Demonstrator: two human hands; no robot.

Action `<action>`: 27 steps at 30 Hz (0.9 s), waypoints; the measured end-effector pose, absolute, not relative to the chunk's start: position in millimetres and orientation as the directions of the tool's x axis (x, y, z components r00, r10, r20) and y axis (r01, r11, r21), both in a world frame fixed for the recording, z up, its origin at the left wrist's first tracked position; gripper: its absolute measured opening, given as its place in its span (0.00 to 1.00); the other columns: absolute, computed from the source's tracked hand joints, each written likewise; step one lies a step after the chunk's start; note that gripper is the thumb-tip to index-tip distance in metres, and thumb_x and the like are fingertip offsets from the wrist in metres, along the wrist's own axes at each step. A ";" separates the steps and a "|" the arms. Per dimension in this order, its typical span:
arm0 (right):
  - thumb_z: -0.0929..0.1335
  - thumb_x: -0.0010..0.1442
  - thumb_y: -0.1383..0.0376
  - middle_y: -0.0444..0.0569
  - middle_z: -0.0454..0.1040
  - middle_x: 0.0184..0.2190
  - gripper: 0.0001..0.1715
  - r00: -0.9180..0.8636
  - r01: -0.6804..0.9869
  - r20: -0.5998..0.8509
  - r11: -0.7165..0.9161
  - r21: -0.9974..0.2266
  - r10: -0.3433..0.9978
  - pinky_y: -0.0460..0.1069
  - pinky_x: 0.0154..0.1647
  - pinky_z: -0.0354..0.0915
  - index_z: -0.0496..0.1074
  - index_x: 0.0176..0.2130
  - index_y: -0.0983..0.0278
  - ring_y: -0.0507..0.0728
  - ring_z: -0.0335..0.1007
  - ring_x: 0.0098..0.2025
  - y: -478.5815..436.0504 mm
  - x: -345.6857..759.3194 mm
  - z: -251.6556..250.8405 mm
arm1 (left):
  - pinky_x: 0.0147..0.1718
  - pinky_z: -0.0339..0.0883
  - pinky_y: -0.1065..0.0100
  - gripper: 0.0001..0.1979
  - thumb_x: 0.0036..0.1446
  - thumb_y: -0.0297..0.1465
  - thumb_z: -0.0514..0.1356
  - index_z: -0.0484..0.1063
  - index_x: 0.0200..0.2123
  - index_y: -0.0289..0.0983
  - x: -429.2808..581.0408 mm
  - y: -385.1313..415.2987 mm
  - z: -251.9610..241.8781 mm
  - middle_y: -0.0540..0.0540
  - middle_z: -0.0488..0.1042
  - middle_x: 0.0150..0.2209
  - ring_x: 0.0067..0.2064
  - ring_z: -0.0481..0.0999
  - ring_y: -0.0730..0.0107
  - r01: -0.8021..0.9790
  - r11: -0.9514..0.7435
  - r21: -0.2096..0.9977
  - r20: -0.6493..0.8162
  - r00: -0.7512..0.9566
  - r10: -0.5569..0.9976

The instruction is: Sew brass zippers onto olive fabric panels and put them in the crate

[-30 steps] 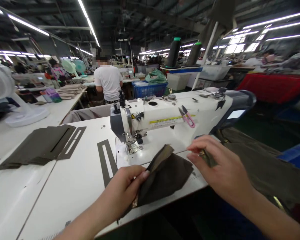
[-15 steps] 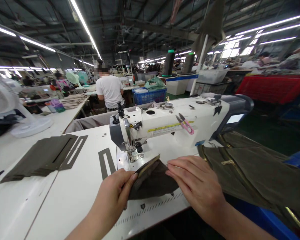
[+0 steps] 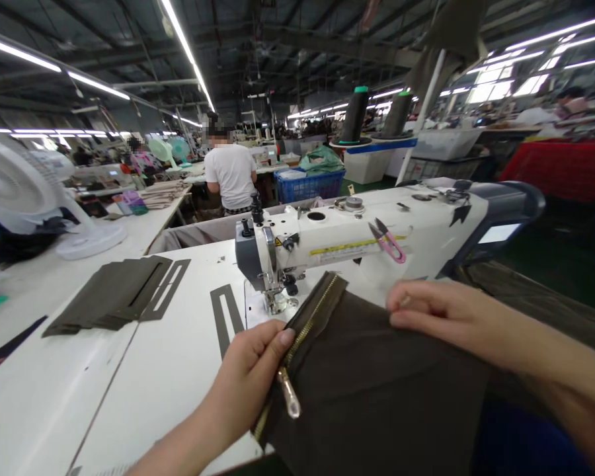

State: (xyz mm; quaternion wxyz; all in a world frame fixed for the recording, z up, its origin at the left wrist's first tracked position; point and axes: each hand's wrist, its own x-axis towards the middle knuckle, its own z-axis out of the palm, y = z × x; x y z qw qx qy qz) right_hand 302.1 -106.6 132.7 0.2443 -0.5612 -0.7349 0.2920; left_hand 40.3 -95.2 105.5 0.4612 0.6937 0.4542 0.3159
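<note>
A dark olive fabric panel with a brass-toothed zipper along its left side spreads out in front of me. My left hand is closed on the zippered edge, thumb on top. Just below that thumb hangs a metal zipper pull. My right hand has its fingers curled together at the panel's upper right edge, seemingly pinching it. Behind the cloth stands a white sewing machine, its needle and presser foot close to the zipper's far end.
Left of the machine lie a slotted template and a stack of olive fabric pieces. Pink thread snips rest on the machine arm. A white fan stands at far left. Beyond, a person in a white shirt faces away.
The panel, folded small between my hands before, is now spread with its zipper and pull showing. My right hand has moved right, away from my left. The view has turned slightly left.
</note>
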 end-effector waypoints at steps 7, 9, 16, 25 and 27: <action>0.69 0.47 0.60 0.39 0.65 0.17 0.09 -0.231 0.664 0.041 0.188 -0.724 0.972 0.45 0.23 0.56 0.69 0.27 0.64 0.51 0.62 0.22 -28.1 296.2 47.5 | 0.45 0.67 0.57 0.26 0.58 0.33 0.52 0.50 0.59 0.38 28.5 -104.4 38.9 0.37 0.58 0.58 0.51 0.68 0.58 0.442 -0.268 0.856 0.046 0.452 0.891; 0.69 0.46 0.63 0.41 0.69 0.20 0.07 -0.209 0.647 0.034 0.164 -0.744 0.977 0.46 0.27 0.60 0.69 0.27 0.64 0.52 0.65 0.25 -25.5 287.5 28.5 | 0.56 0.52 0.49 0.30 0.57 0.34 0.55 0.48 0.61 0.42 14.7 -99.2 42.6 0.41 0.48 0.63 0.62 0.51 0.54 0.618 -0.513 0.596 0.133 0.555 0.821; 0.64 0.55 0.56 0.51 0.73 0.31 0.22 0.064 0.642 0.098 0.035 -0.766 0.993 0.49 0.34 0.65 0.64 0.44 0.69 0.55 0.71 0.32 -27.9 280.7 18.4 | 0.56 0.26 0.36 0.52 0.41 0.61 0.53 0.50 0.60 0.31 24.1 -68.7 50.4 0.33 0.48 0.61 0.62 0.44 0.43 0.670 -0.726 0.156 -0.066 0.740 0.669; 0.57 0.63 0.66 0.51 0.76 0.33 0.22 -0.086 0.987 0.254 0.117 -0.109 0.963 0.51 0.25 0.65 0.61 0.56 0.62 0.60 0.73 0.29 -63.4 271.2 1.5 | 0.58 0.24 0.42 0.54 0.45 0.62 0.45 0.46 0.60 0.22 30.1 -69.1 33.4 0.27 0.45 0.61 0.63 0.42 0.46 0.713 -0.697 0.075 -0.006 0.699 0.715; 0.57 0.62 0.69 0.51 0.76 0.34 0.20 -0.127 0.991 0.255 0.136 -0.018 0.959 0.51 0.26 0.65 0.65 0.53 0.62 0.59 0.73 0.30 -64.7 271.5 5.0 | 0.57 0.25 0.41 0.55 0.44 0.63 0.45 0.44 0.61 0.22 30.6 -68.8 36.1 0.27 0.43 0.62 0.63 0.41 0.45 0.714 -0.696 0.082 -0.044 0.700 0.713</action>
